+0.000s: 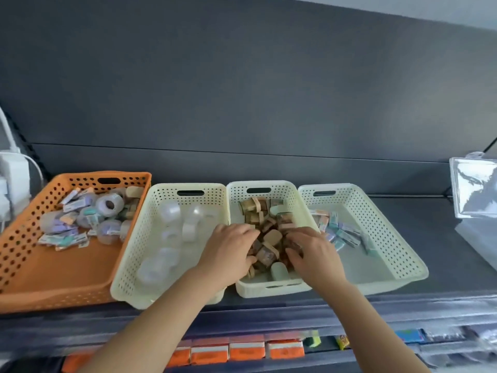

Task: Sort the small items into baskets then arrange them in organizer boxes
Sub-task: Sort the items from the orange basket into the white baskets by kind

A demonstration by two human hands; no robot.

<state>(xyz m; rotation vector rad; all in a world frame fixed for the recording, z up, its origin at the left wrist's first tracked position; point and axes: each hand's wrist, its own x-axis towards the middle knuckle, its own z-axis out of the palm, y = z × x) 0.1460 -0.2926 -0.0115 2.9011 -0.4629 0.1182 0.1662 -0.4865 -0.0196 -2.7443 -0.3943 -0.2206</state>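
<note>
four baskets [188, 235] line a dark shelf [443, 238] against a grey wall [242, 90].

both bare forearms [166, 313] reach forward from below, converging. left hand [231, 251] and right hand [316, 255] are palm-down, close together, fingertips facing each other. fingers of both bent downward, thumbs tucked inward — can't tell if either actually grips anything.
</note>
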